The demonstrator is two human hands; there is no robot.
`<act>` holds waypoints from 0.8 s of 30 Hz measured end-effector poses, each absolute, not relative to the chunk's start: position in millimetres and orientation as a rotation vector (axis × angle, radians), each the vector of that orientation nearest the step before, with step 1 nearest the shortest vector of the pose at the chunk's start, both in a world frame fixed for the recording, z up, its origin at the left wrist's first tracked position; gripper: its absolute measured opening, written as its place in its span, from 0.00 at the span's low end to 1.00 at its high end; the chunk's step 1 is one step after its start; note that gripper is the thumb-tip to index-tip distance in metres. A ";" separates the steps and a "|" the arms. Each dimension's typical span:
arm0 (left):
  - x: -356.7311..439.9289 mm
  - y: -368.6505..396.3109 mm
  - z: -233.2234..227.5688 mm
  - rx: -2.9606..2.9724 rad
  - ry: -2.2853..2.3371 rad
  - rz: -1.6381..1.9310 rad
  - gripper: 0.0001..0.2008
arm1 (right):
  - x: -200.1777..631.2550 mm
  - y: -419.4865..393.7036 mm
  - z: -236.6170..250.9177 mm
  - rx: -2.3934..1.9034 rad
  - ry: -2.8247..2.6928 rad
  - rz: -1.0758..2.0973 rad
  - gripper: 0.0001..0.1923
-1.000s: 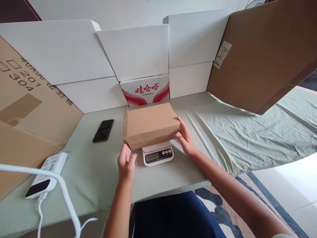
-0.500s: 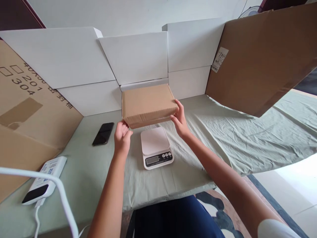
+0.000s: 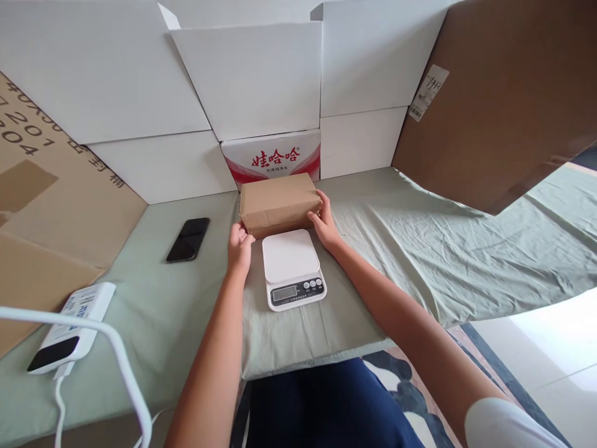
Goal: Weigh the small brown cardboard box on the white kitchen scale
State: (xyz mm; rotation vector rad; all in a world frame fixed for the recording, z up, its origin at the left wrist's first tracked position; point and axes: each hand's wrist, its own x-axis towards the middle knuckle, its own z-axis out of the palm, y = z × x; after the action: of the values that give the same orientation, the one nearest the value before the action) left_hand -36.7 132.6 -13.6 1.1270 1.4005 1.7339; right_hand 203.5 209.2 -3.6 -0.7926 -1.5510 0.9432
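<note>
Rectangular brown corrugated box [image 3: 278,202]: lies on wrinkled green cloth [image 3: 420,249], just behind the smooth white scale [image 3: 292,267]. Left hand [image 3: 239,244] and right hand [image 3: 323,223], fingers half-curled, grip its ends.

- Cardboard box [image 3: 280,202]: plain brown, closed, flat rectangular shape, long side running left to right.
- Pose: level, resting on the green cloth just behind the white scale [image 3: 291,267], in front of the red-and-white printed carton [image 3: 273,158].
- Contact: left hand [image 3: 240,244] at its lower left corner, right hand [image 3: 324,225] at its right end.
</note>
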 end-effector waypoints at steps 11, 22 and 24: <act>-54.6 128.3 -20.4 1.019 1.435 1.814 0.38 | 215.4 201.2 -8.2 -0.849 -1.497 0.991 0.49; -34.7 125.4 -10.6 1.160 1.364 1.675 0.29 | 211.0 196.3 -2.4 -0.818 -1.567 1.037 0.49; -33.1 123.0 -5.7 1.153 1.367 1.695 0.30 | 211.3 194.1 0.0 -0.801 -1.584 1.015 0.48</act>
State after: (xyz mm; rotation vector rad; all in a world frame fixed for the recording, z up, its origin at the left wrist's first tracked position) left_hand -33.1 123.0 -5.7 1.1531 1.3674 1.6945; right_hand 211.3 194.1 0.0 -0.8007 -1.5842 1.0151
